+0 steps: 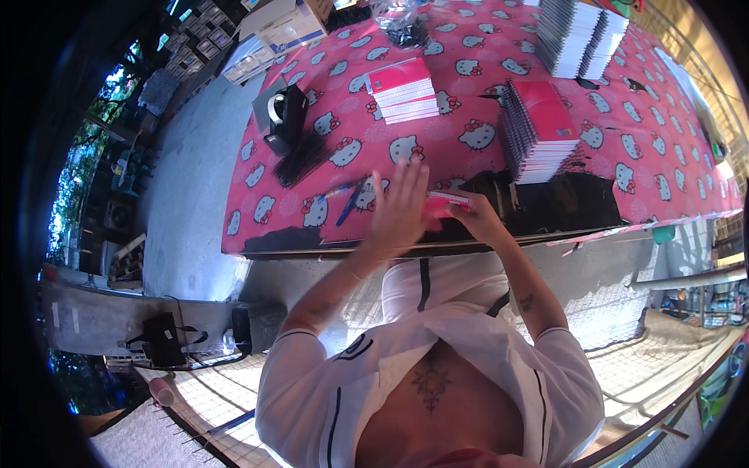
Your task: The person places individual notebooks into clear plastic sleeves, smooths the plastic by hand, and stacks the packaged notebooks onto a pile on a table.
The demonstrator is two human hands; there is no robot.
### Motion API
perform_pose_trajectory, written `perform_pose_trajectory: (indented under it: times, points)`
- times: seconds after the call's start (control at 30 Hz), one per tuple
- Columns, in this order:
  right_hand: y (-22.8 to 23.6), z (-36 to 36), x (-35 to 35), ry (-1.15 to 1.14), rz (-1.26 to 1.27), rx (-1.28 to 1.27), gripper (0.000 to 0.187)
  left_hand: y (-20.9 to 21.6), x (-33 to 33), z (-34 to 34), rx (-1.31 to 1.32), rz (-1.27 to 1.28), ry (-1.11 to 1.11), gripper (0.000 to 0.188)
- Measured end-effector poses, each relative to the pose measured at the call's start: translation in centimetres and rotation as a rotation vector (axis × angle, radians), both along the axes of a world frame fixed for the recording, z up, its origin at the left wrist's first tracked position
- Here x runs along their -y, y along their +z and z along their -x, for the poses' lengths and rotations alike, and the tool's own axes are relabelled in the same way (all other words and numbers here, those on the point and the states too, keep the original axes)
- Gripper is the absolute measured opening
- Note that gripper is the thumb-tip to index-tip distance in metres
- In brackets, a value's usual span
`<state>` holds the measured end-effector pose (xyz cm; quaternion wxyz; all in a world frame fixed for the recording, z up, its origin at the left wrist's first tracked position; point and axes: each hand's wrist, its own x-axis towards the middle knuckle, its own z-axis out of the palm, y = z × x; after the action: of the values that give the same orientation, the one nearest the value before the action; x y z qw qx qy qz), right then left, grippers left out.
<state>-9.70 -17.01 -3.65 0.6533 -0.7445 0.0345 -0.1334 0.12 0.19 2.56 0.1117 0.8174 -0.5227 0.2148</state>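
My right hand [477,221] is closed on a small pink notebook [446,204] with a white edge, held just above the near edge of the table. Beside it, my left hand [399,209] is raised with fingers stretched and spread, its palm side close to the notebook; whether it touches is blurred. A dark blue pen [351,204] lies on the tablecloth left of my left hand. To the right of my hands stands a tall stack of pink spiral notebooks [538,129]. Farther off lies a lower, fanned stack of pink notebooks [402,92].
A black tape dispenser [287,117] sits at the left, with dark bristly material [300,160] before it. White spiral-bound stacks [579,35] stand at the far right. A cardboard box [285,27] is at the far left. The pink patterned tablecloth [460,156] has torn dark patches near the front edge.
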Motion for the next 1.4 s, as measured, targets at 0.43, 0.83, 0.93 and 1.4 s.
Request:
perform_pose_trajectory:
  times: [0.43, 0.83, 0.93, 1.4]
  points:
    - [0.0, -1.2, -0.1, 0.040, 0.055, 0.046, 0.038, -3.9, -0.4, 1.3, -0.044, -0.070, -0.019, 0.089]
    - [-0.1, -1.2, -0.2, 0.029, 0.146, 0.053, 0.028, -3.8, 0.9, 1.6, -0.029, 0.040, -0.120, 0.080]
    - [0.0, -1.2, -0.1, 0.001, 0.148, 0.007, 0.027, -3.3, 0.6, 2.0, -0.111, 0.137, -0.164, 0.061]
    - [0.7, 0.2, 0.1, 0.013, 0.206, 0.068, 0.023, 0.9, 1.5, 0.6, -0.279, 0.231, -0.389, 0.020]
